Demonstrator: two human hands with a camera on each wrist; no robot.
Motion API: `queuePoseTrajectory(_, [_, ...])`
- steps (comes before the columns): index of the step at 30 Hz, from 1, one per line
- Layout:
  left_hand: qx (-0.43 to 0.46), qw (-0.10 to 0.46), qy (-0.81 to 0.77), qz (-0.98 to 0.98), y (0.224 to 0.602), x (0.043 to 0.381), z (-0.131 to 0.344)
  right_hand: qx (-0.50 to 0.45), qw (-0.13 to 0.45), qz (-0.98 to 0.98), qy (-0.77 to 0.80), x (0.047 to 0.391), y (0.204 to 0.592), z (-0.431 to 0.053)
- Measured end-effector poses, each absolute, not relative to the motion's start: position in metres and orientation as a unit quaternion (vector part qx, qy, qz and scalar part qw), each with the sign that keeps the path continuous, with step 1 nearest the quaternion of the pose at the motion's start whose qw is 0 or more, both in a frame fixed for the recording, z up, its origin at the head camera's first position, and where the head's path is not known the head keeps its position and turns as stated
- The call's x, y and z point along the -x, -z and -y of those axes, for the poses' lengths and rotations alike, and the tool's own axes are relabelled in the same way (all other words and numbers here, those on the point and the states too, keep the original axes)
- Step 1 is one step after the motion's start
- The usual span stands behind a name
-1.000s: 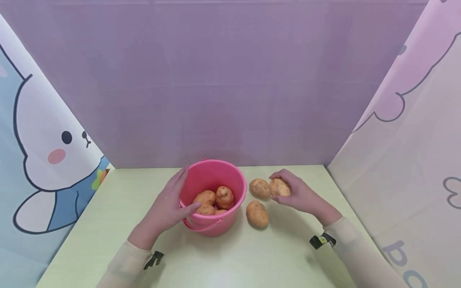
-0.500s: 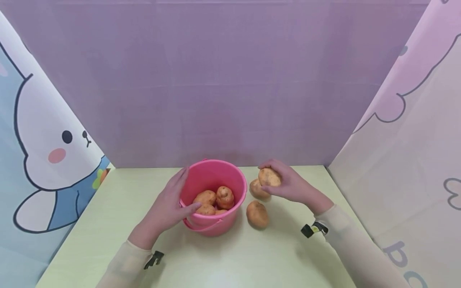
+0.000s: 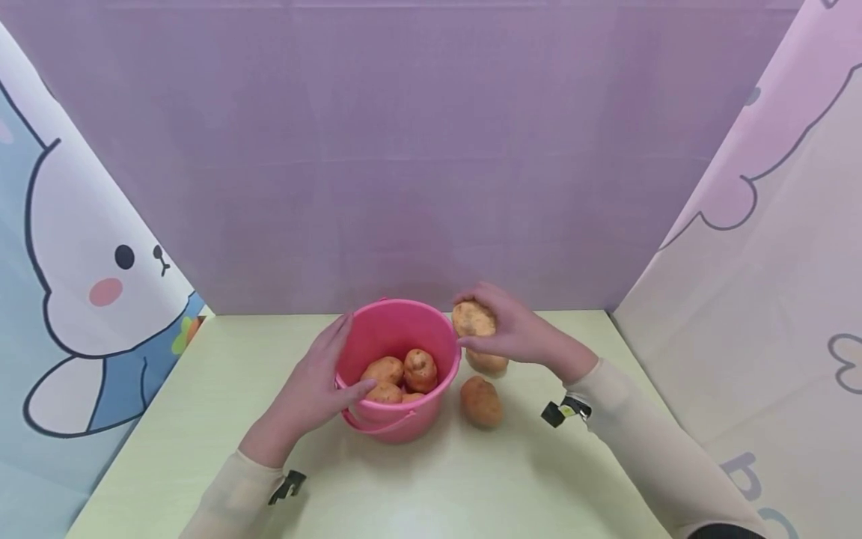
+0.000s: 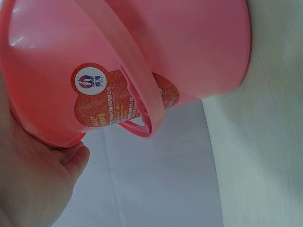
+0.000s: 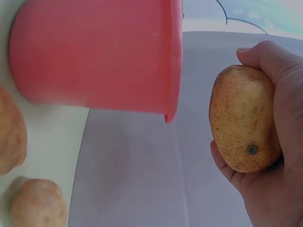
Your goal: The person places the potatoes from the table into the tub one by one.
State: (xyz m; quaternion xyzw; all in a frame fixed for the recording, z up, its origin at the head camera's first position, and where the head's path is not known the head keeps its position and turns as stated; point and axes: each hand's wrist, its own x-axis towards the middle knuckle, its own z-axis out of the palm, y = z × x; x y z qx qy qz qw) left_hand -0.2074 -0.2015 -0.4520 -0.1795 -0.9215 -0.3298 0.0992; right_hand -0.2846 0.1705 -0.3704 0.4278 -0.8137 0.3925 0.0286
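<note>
A pink bucket (image 3: 420,425) stands on the table with several potatoes (image 3: 420,370) lying in its bottom. My left hand (image 3: 310,385) holds the bucket's left rim, its thumb reaching over the near edge. In the left wrist view, the bucket's handle (image 4: 137,71) hangs down across a red label. My right hand (image 3: 517,329) grips a potato (image 3: 474,320) with a dark spot on its skin. That potato is raised beside the right rim, clear of the bucket wall in the right wrist view.
Two more potatoes lie on the pale table (image 3: 431,494) right of the bucket: one potato (image 3: 481,402) in front, another potato (image 3: 488,364) behind, partly covered by my right hand. A purple cloth wall (image 3: 431,165) rises at the back, with printed panels on both sides.
My right hand has lifted its potato and carried it leftward, over the rear potato, to the bucket's right rim. The left hand and the bucket have stayed put.
</note>
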Motion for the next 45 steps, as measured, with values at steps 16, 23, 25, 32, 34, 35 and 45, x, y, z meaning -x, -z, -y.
queuePoseTrajectory(16, [0.176, 0.103, 0.328, 0.922, 0.453, 0.207, 0.204, -0.478, 0.017, 0.787, -0.389, 0.292, 0.36, -0.139])
queuePoseTrajectory(23, [0.172, 0.094, 0.327, 0.924, 0.451, 0.207, 0.203, -0.496, 0.01, 0.785, -0.371, 0.295, 0.358, -0.125])
queuePoseTrajectory(25, [0.172, 0.093, 0.327, 0.924, 0.45, 0.206, 0.202, -0.496, 0.006, 0.787, -0.368, 0.296, 0.359, -0.122])
queuePoseTrajectory(32, [0.18, 0.096, 0.323, 0.924, 0.448, 0.205, 0.201, -0.492, -0.017, 0.791, -0.362, 0.299, 0.361, -0.11])
queuePoseTrajectory(34, [0.181, 0.096, 0.324, 0.924, 0.448, 0.205, 0.201, -0.488, -0.024, 0.795, -0.36, 0.299, 0.362, -0.108])
queuePoseTrajectory(35, [0.182, 0.096, 0.324, 0.923, 0.448, 0.205, 0.2, -0.487, -0.027, 0.796, -0.358, 0.3, 0.363, -0.107])
queuePoseTrajectory(45, [0.186, 0.101, 0.323, 0.922, 0.448, 0.205, 0.201, -0.489, -0.042, 0.797, -0.351, 0.3, 0.365, -0.099])
